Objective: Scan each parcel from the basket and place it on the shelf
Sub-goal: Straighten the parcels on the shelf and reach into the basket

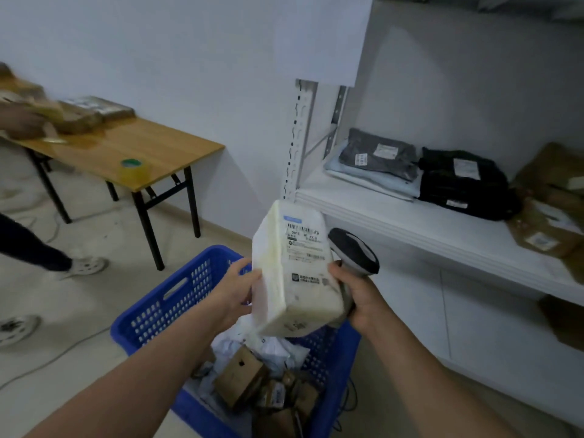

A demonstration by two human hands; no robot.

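The person stands over the blue basket (177, 298) with a white parcel (294, 267) lifted clear of it, at about the height of the lower shelf (410, 222) board. The left hand (234, 286) grips the parcel's left edge, thumb on the near face and fingers hidden behind it. The right hand (357, 295) is wrapped round the handle of a scanner (354, 251), its thumb touching or nearly touching the parcel's right edge; I cannot tell which.

The parcel's long axis runs from its lower end near the wrists up and away towards the shelf post, label face turned up at the person, with the barcode at the far end. The scanner's head sits just beside that label on the right, not plainly aimed at it, so I judge the scan wants the head turned leftward over the barcode.

The shelf lies to the right and beyond. The right hand is nearer it, but the left carries the parcel and would have to cross over.
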